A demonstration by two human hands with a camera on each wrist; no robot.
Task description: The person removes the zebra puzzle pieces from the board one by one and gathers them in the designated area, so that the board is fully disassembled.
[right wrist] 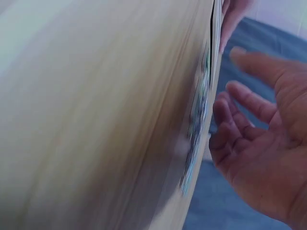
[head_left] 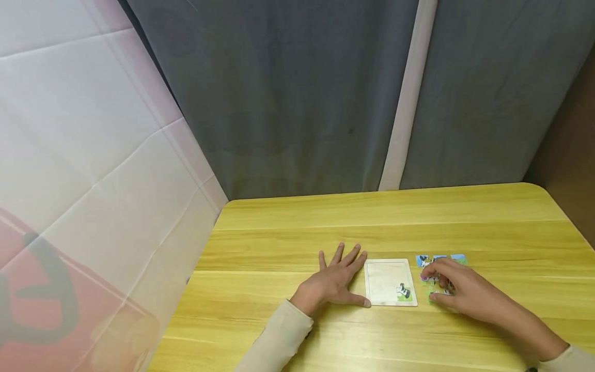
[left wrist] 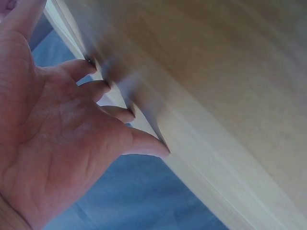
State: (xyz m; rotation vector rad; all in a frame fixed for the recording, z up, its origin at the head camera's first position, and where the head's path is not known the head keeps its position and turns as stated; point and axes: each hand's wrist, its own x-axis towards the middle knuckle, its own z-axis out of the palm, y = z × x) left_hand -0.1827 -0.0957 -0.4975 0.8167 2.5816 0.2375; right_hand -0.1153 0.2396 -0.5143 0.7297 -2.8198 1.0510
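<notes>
My left hand (head_left: 332,283) rests on the table with its fingers spread. Its thumb touches the lower left corner of a pale square puzzle tray (head_left: 383,279), and the index fingertip lies by the upper left corner. One panda puzzle piece (head_left: 404,293) sits in the tray's lower right corner. Just right of the tray, my right hand (head_left: 469,292) hovers over several colourful puzzle pieces (head_left: 458,259), partly hiding them. In the right wrist view the fingers (right wrist: 252,103) are loosely bent, apart from the pieces (right wrist: 194,134), and nothing shows between them and the thumb.
The wooden table (head_left: 279,232) reaches back to a grey curtain (head_left: 288,103) with a pale vertical strip (head_left: 406,103). A white printed sheet (head_left: 93,129) hangs on the left. A brown panel (head_left: 567,139) stands at the right edge.
</notes>
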